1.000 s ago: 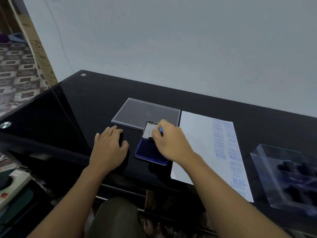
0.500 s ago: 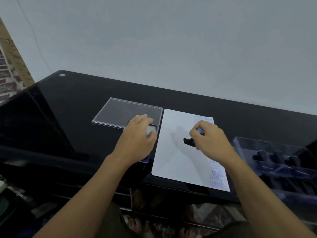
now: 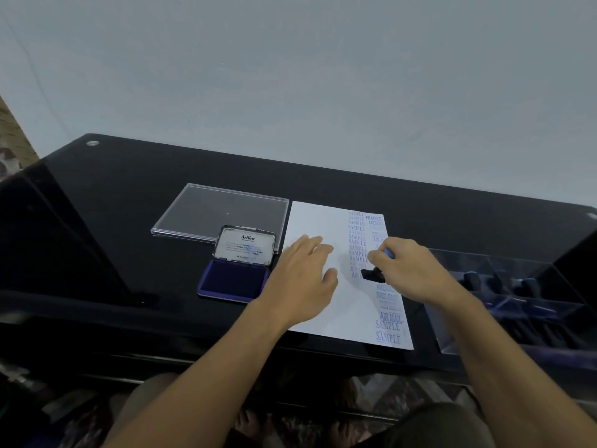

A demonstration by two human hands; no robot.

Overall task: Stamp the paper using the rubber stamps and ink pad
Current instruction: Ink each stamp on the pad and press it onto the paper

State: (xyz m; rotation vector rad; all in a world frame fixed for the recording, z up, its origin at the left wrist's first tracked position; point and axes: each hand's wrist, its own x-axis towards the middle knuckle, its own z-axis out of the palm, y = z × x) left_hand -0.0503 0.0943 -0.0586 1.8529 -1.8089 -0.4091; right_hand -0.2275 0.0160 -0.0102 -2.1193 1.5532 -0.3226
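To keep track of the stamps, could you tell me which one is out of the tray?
The black stamp gripped by the right hand, over the paper; the other stamps sit in the clear tray.

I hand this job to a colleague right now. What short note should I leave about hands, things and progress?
Left hand: open, flat on the paper.
Right hand: grips a rubber stamp, base down at the paper's printed right side; contact unclear.
Ink pad: open, left of the paper.
Other stamps: in the clear case, right.
Done: many blue prints along the right side.
To do: the blank left part.
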